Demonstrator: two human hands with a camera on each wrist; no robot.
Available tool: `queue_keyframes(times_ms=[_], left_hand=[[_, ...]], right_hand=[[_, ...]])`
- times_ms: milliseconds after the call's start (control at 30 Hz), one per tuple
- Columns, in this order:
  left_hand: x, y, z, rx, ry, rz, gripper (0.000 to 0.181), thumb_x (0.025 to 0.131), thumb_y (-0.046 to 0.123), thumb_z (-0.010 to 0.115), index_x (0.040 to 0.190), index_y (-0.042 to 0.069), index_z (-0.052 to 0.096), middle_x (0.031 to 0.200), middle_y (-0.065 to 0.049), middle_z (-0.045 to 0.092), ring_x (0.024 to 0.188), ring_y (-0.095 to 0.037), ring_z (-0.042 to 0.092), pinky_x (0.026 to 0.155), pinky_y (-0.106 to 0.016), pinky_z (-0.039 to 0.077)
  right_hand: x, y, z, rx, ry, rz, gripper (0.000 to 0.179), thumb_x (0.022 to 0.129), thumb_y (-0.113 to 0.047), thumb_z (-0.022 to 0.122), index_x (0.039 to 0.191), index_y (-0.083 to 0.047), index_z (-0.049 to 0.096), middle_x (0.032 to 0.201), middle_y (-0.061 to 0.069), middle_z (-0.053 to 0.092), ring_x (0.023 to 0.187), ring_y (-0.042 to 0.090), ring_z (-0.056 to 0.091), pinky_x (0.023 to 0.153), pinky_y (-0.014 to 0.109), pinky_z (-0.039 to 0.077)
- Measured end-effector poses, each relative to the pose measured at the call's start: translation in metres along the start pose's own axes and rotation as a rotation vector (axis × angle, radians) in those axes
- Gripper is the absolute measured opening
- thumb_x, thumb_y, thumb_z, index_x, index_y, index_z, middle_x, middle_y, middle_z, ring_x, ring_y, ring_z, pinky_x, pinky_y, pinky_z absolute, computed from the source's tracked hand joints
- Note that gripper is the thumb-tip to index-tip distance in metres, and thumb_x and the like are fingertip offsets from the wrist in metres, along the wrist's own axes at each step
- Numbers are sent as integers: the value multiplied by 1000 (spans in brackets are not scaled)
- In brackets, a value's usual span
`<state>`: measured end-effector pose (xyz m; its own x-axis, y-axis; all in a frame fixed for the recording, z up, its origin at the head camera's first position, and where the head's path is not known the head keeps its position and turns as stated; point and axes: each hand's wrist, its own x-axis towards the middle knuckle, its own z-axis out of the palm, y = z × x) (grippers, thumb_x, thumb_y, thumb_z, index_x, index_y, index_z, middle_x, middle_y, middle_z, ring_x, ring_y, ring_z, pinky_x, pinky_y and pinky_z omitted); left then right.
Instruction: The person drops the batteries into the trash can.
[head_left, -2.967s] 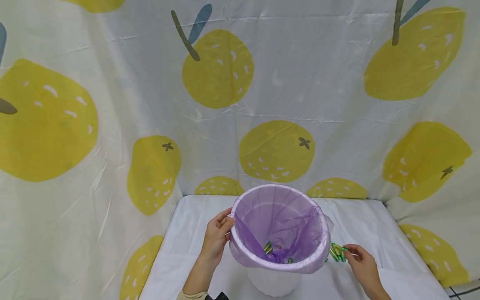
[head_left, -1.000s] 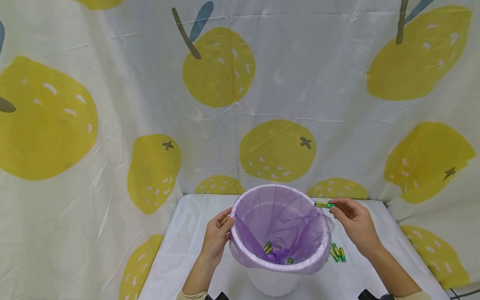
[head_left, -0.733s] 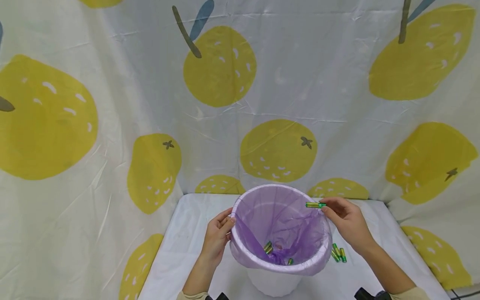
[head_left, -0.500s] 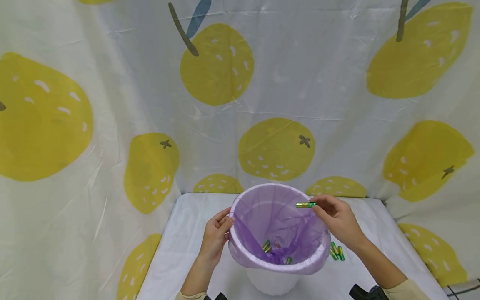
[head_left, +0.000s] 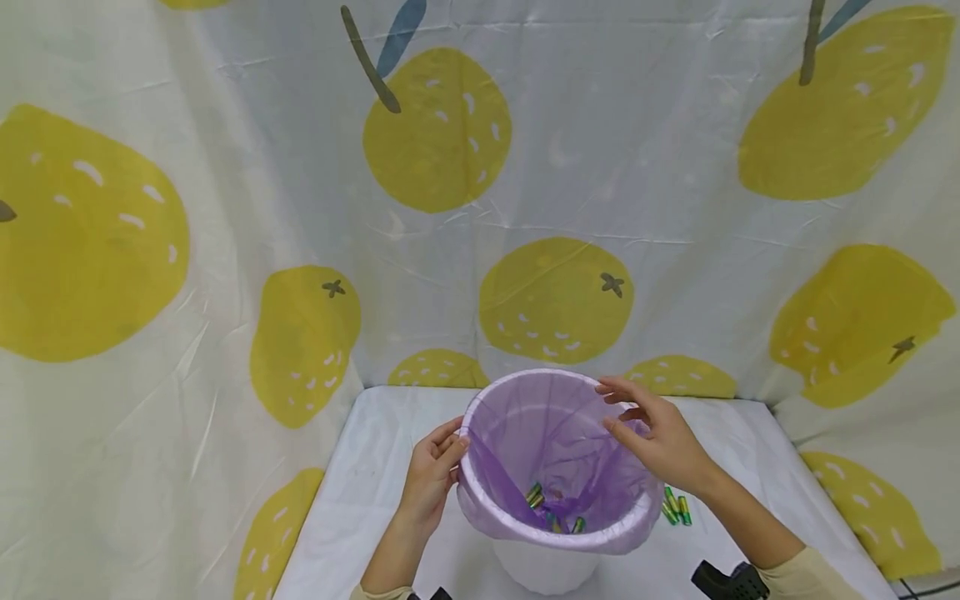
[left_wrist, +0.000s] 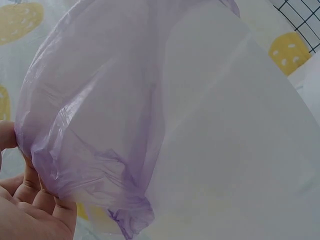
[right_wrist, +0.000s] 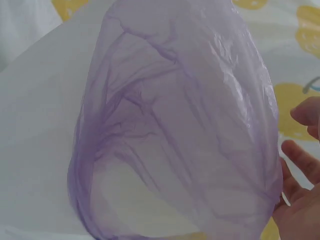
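Observation:
A white trash bin (head_left: 545,568) stands on the table, lined with a thin purple plastic bag (head_left: 517,408) folded over its rim. My left hand (head_left: 426,477) grips the rim on the left side, thumb on top; the left wrist view has its fingers (left_wrist: 42,202) against the overhanging bag. Over the bin's right rim is my right hand (head_left: 663,437), fingers spread and holding nothing. Several green-and-gold batteries (head_left: 535,496) lie at the bottom inside the bag. More of these batteries (head_left: 684,510) rest on the table to the right of the bin, partly hidden behind it.
A white cloth covers the table (head_left: 780,508). Behind and at both sides hangs a white curtain (head_left: 675,125) printed with yellow fruit. A dark wire grid (left_wrist: 302,17) shows at the corner of the left wrist view.
My right hand brought a battery from the table over the rim and let it go; another battery now lies in the bag. The left hand has stayed on the rim.

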<state>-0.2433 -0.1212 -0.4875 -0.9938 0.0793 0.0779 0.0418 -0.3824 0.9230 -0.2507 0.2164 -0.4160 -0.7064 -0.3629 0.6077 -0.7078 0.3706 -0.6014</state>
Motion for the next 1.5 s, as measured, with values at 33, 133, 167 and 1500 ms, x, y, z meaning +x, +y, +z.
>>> queue_keyframes(times_ms=[33,133,167,1500], left_hand=[[0,0,0,3,-1,1,52,99,5,67,144,-14,47,91,-4,62,79,-12,65,66,-24,56],[-1,1,0,10,-2,5,52,99,6,67,144,-13,48,91,-4,62,79,-12,66,66,-24,55],[-1,1,-1,11,-2,6,52,99,6,67,144,-13,47,91,-4,63,79,-12,65,66,-24,56],[-1,0,0,28,3,19,51,99,4,67,144,-13,49,89,-3,62,78,-12,64,63,-22,54]], right_hand=[[-1,1,-2,0,9,-1,55,91,10,71,143,-4,57,127,5,66,113,14,62,84,23,53],[-5,4,-6,6,17,6,49,91,11,70,137,-3,61,120,5,68,108,15,63,83,20,53],[-6,6,-7,7,13,6,48,91,11,70,136,-2,61,120,6,68,107,16,63,83,19,52],[-72,58,-52,-89,185,242,30,96,6,68,126,3,65,109,-12,69,99,-1,61,82,10,48]])
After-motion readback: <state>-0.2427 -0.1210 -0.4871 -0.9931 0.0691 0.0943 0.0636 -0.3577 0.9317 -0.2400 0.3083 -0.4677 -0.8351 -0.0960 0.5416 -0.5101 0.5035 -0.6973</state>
